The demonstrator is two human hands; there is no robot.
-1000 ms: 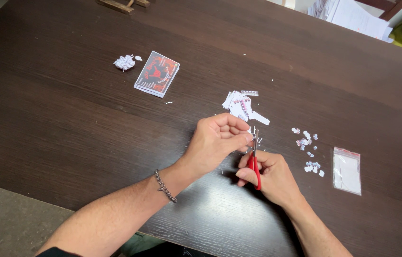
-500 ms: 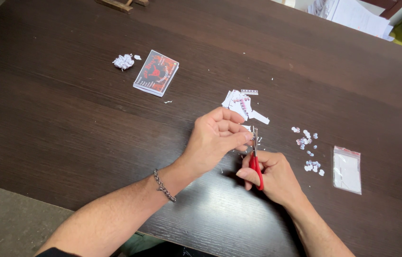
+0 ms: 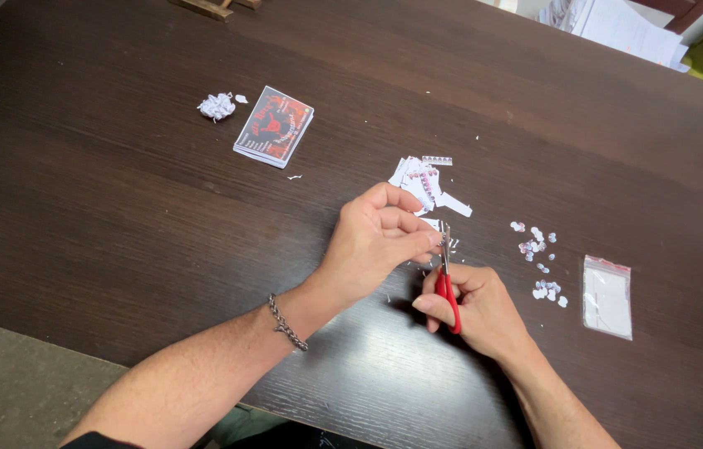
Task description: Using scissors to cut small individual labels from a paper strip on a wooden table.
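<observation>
At the centre of the frame my right hand [image 3: 480, 308] is wrapped tight around the red-handled scissors [image 3: 447, 278], blades pointing up. My left hand [image 3: 376, 241] pinches a tiny paper scrap [image 3: 437, 239] against the blades, fingertips closed. Cut paper strips [image 3: 422, 179] lie just above, small cut-out pieces [image 3: 538, 258] to the right, on the dark table [image 3: 118, 208].

Single head-worn view, looking steeply down, close over dark table [image 3: 118, 208]
</observation>
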